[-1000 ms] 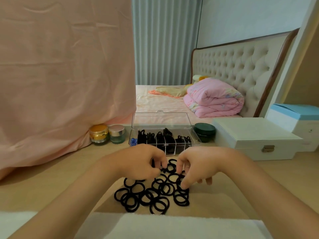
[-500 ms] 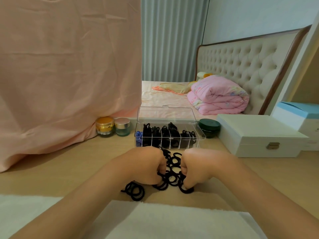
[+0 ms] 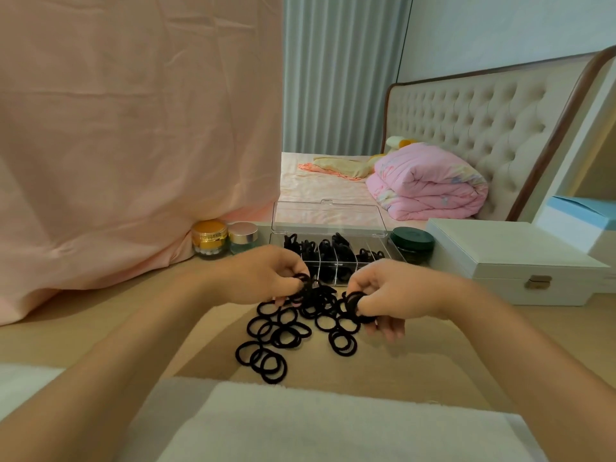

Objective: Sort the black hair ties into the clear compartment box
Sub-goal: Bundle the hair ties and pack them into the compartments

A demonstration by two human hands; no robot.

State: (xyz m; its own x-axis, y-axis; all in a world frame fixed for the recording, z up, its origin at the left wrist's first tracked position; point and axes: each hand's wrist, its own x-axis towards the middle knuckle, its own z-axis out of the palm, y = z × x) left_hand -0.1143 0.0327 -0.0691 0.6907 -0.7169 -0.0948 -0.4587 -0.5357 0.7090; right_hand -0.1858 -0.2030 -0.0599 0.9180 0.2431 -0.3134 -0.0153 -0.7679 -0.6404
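Several black hair ties point(image 3: 283, 331) lie in a loose pile on the wooden table in front of me. My left hand point(image 3: 263, 278) pinches some ties at the pile's far left edge. Over the pile's right side, my right hand point(image 3: 386, 298) holds a small bunch of ties between thumb and fingers. Just behind both hands stands the clear compartment box point(image 3: 380, 243) with its lid raised. Several of its compartments hold black hair ties.
A gold jar point(image 3: 209, 238) and a small green jar point(image 3: 243, 241) stand left of the box, and a dark green jar point(image 3: 412, 245) stands right of it. A white latched case point(image 3: 513, 261) fills the right side. Pink cloth point(image 3: 133, 145) hangs at left. A white towel point(image 3: 300, 425) lies at the near edge.
Both hands were closed as fists on the pile half a second ago; now they have lifted apart, each with ties in its fingers, and the pile lies spread out again.
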